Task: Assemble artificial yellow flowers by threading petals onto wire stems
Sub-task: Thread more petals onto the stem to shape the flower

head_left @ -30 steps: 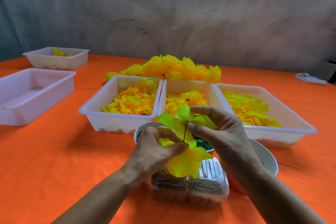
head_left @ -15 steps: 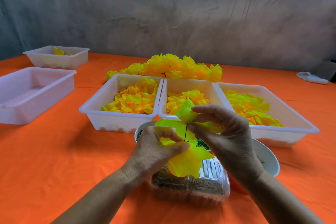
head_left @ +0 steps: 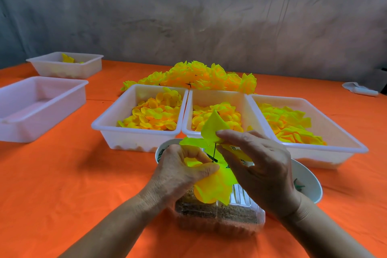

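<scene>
Near the tabletop's front edge, above a clear ribbed plastic box (head_left: 240,213) of brown granules, the left hand (head_left: 180,172) pinches a half-built flower (head_left: 213,190) of thin, crinkled yellow fabric. Its thin dark wire stem (head_left: 214,151) stands upright. The right hand (head_left: 259,165) pinches a pointed petal (head_left: 212,125) at the wire's tip. Behind stand smooth white trays (head_left: 138,138) of cupped petals.

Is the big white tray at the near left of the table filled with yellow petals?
No. The near-left white tray shows only its bare bottom, while the three trays ahead of the hands hold the petals.
</scene>
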The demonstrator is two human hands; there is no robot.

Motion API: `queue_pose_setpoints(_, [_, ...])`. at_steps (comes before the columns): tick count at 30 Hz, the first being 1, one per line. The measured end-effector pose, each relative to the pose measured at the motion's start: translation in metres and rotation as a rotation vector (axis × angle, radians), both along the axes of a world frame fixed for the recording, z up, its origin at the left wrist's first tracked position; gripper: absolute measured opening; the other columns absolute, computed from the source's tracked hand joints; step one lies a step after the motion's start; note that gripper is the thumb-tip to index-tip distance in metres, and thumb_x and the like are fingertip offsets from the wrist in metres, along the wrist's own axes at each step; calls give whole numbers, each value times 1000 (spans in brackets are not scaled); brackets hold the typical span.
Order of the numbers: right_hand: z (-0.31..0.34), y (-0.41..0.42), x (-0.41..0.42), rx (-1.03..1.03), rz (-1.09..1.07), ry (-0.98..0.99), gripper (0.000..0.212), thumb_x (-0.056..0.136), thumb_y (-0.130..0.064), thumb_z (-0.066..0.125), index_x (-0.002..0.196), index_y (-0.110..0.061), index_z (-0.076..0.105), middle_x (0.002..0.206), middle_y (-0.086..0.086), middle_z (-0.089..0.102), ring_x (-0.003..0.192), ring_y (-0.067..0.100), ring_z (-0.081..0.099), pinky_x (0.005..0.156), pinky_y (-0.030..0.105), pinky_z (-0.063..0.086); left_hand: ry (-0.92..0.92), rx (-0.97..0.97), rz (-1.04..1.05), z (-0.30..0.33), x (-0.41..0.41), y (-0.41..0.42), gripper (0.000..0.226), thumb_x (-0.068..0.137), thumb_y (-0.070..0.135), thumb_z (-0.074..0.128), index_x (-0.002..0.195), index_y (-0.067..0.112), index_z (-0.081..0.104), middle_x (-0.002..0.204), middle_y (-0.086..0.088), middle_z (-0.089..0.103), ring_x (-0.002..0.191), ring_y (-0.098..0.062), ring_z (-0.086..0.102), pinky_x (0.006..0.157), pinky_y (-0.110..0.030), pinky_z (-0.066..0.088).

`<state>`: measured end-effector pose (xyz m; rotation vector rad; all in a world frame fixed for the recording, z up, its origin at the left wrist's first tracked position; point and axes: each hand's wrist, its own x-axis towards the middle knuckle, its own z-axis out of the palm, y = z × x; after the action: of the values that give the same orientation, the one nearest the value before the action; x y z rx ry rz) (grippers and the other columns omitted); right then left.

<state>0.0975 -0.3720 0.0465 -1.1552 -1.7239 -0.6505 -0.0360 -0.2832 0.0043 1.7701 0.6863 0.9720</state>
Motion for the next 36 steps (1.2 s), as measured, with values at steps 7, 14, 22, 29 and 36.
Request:
queue_pose_setpoints(7, [-5,5,3,36,6,-90,27,71,2,74,97,1,70,76,8,72,68,17,63,60,37,49,14,39,10,1,0,0,8,56,39,78,61,37,71,70,18,66,73,-1,61,74,-30,51])
queue_pose_setpoints(14, [-10,3,10,65,37,-356,27,92,-6,52,119,-4,53,103,10,70,81,21,64,67,36,48,-8,44,-25,2,-2,-1,26,55,47,76,69,26,74,80,4,71,79,-12,67,73,-32,54])
queue_pose_setpoints(22, [-12,3,8,-48,62,-63,46,81,-5,68,123,-10,50,98,11,71,82,22,66,67,38,51,-20,-31,-23,6,-2,-4,18,52,30,89,60,32,72,68,15,67,67,-4,63,67,-26,53])
queue_pose_setpoints(29, [-8,1,7,-196,111,243,64,69,-4,77,125,-19,51,90,-14,62,85,0,62,80,5,42,-28,15,53,12,-14,0,37,49,46,74,76,20,74,81,7,73,85,-9,65,80,-24,50])
queue_pose_setpoints(36, [-9,1,8,-290,187,447,71,66,-3,80,126,-23,47,89,-17,65,86,-3,64,80,13,48,-48,176,145,21,-16,4,61,57,24,85,106,43,54,105,12,62,93,3,58,74,-2,40])
